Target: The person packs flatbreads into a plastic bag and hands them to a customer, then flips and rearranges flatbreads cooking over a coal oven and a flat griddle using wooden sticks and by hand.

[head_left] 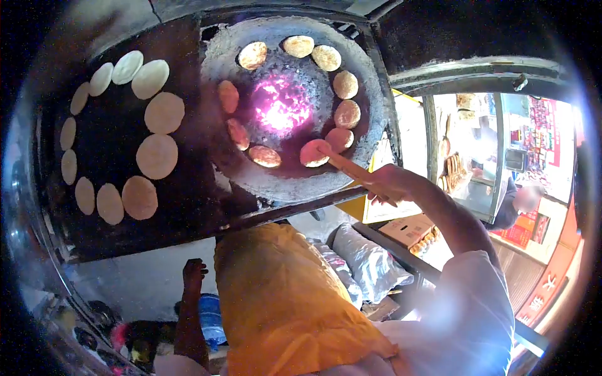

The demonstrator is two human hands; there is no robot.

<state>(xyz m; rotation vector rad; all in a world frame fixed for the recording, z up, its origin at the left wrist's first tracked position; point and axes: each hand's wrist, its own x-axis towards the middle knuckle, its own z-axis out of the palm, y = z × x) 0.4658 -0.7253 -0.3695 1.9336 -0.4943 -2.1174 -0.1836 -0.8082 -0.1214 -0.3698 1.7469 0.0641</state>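
My right hand (390, 185) is closed round the handle of a wooden paddle (347, 164), whose far end touches a flatbread (315, 153) at the lower right of the round oven (229, 166). Several browned flatbreads (347, 114) ring the glowing coals (281, 105). Down by my side, left of the orange apron, hangs my left hand (195, 271), fingers curled, apart from the oven and breads; whether it holds anything does not show. Paler flat rounds (157, 156) form a loop on the dark griddle (106, 241) at the left.
The worktop's front edge (269, 217) runs before my apron (276, 294). Silvery sacks (370, 254) and a cardboard box (406, 230) lie below at the right. Beyond a glass case (470, 175) a person (511, 203) stands outside. A blue container (211, 316) is near my left arm.
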